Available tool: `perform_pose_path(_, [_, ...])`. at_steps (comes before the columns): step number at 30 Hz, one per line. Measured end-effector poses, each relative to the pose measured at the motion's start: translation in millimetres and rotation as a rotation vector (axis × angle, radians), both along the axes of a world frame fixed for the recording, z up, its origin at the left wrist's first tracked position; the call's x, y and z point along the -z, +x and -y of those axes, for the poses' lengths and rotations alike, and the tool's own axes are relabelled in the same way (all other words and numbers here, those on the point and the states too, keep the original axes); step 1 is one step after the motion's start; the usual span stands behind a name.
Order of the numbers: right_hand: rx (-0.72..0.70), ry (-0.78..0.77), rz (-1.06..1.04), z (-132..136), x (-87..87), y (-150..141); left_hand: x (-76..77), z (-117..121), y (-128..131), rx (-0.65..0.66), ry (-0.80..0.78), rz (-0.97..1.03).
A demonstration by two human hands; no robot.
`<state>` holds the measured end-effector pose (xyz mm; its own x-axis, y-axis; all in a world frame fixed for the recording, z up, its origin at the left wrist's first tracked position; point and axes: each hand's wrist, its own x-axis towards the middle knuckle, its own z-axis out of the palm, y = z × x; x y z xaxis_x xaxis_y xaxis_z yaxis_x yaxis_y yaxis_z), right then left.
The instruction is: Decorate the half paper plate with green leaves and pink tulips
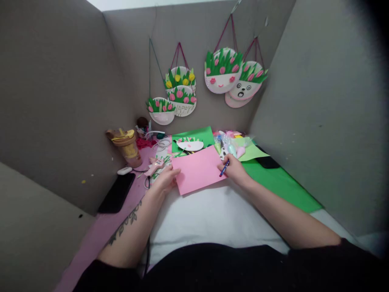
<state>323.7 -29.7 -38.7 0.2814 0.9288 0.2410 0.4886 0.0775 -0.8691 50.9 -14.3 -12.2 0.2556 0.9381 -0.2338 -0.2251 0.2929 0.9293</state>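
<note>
A sheet of pink paper (200, 169) is held up in front of me above a white cushion-like surface. My left hand (170, 177) grips its left edge, thumb on top. My right hand (235, 167) pinches the right edge and also holds a dark blue pencil or pen (224, 168), slanting down over the paper. Just behind the sheet lies a cut paper-plate piece (190, 145) with green and pink bits along its upper edge, on green paper (206, 133). A pink glue gun (154, 167) lies left of the sheet, near my left hand.
Left stand a tumbler (127, 148), a white case (124, 171) and a black phone (117, 193). Behind my right hand are plastic bags of craft pieces (227, 144), light green paper (251, 150) and a dark flat object (267, 162). Decorated paper plates (223, 83) hang on the grey partition (194, 32).
</note>
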Motion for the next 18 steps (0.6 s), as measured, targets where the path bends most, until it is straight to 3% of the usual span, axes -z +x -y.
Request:
perform_pose_path(3, [0.018,-0.010,0.091,-3.4,8.8,5.4,0.4,-18.4,-11.1,-0.042,0.238,-0.359])
perform_pose_path(5, [0.025,-0.015,0.116,-5.8,15.5,8.0,4.7,-27.4,-15.0,0.061,0.330,-0.570])
perform_pose_path(8, [0.043,-0.017,0.145,-9.2,23.2,8.8,13.9,-30.4,-16.0,0.115,0.472,-0.802])
perform_pose_path(13, [0.021,-0.005,0.194,-14.5,26.9,5.7,23.6,-23.4,-17.1,0.082,0.565,-0.961])
perform_pose_path(18, [0.019,0.155,-0.010,-15.4,21.9,8.2,27.2,-23.9,-21.4,0.072,0.560,-1.000])
